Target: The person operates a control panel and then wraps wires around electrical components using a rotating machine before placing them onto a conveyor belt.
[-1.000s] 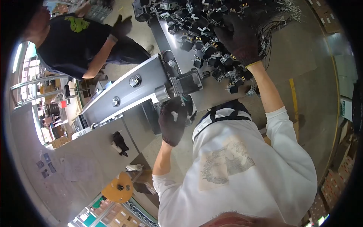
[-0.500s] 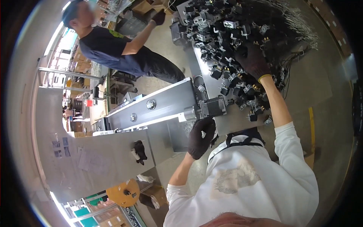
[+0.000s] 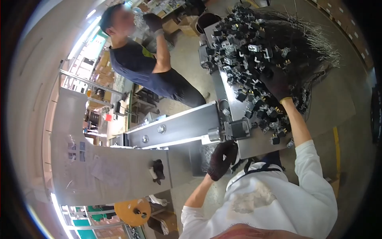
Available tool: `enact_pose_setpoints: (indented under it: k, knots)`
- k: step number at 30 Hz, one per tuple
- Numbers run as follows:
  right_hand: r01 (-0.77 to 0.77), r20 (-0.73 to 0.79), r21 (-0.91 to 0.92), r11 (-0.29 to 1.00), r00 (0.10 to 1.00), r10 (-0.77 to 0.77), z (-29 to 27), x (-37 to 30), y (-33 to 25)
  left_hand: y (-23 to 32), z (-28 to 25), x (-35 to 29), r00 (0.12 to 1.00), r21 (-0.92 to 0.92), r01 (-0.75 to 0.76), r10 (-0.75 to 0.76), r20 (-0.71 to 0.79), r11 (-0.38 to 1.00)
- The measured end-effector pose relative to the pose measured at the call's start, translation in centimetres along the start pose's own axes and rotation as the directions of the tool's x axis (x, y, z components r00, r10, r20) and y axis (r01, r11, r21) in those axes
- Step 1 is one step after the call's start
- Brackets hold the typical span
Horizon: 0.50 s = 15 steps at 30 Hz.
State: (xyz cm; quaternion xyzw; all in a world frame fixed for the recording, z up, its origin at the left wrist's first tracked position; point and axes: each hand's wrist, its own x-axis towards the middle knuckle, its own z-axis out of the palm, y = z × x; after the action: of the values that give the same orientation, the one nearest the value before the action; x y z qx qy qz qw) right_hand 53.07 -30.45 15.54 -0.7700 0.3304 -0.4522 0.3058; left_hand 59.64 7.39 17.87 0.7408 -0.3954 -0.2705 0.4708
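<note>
My right hand (image 3: 276,83), in a dark knit glove with a yellow cuff edge, reaches into a big heap of small black parts with metal brackets and brass-coloured pieces (image 3: 248,51). Its fingers blend into the dark heap, so their grip is hidden. My left hand (image 3: 223,160), gloved the same way, is closed with curled fingers at the near left corner of the metal table (image 3: 254,146). It is just below a black motor block (image 3: 237,129). Something white shows beside its fingers, but what the hand holds, if anything, cannot be made out.
A dark conveyor belt (image 3: 179,124) runs off to the left, carrying two round metal parts (image 3: 161,128). Beyond it stands a co-worker (image 3: 147,73) with a gloved hand raised. Thin wires (image 3: 314,34) fan out behind the heap. A dark glove (image 3: 158,171) lies on the pale board at left.
The whole view has shifted, so the scene sits lower and further right. The co-worker's raised hand is nearer their head. My left hand remains curled by the table corner; my right stays at the heap.
</note>
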Motion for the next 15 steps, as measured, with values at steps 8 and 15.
enact_pose_setpoints:
  k: [8,15]
  knots:
    - [-0.221,0.066,0.242,0.945,0.975,0.212,-5.0,1.5,0.3,-1.6,-0.6,-2.4,0.977,-0.337,0.182,-0.208,-0.043,0.924]
    - [-0.042,-0.066,0.05,0.998,0.997,0.045,-7.6,-0.6,-3.0,0.3,-0.2,0.0,0.991,-0.271,0.13,-0.12,0.053,0.954]
